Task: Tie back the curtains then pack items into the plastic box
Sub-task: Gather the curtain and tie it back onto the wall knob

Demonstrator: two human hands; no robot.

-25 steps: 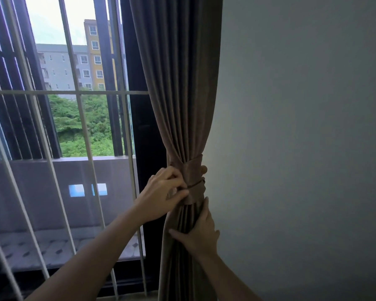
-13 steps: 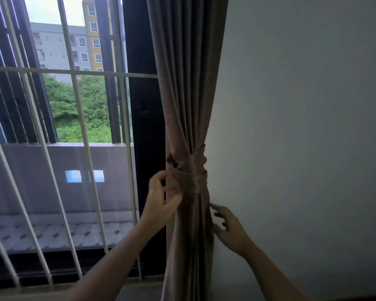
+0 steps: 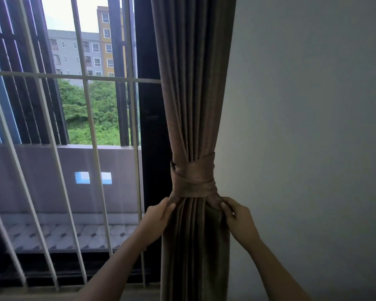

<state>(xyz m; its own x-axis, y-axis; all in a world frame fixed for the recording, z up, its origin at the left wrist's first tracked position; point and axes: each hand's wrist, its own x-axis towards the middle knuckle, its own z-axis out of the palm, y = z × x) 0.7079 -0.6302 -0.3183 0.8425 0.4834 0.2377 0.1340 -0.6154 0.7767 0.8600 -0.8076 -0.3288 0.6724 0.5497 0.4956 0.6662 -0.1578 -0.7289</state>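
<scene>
As my left hand (image 3: pixel 159 216) and right hand (image 3: pixel 237 218) pinch the gathered brown fabric curtain (image 3: pixel 193 83) beside the grey wall (image 3: pixel 313 127), just under its wrapped cloth tie band (image 3: pixel 193 181), it seems soft, limp and weighty, best gripped here.

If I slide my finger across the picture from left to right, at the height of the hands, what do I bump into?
white window bars → left hand → curtain → right hand → wall
</scene>
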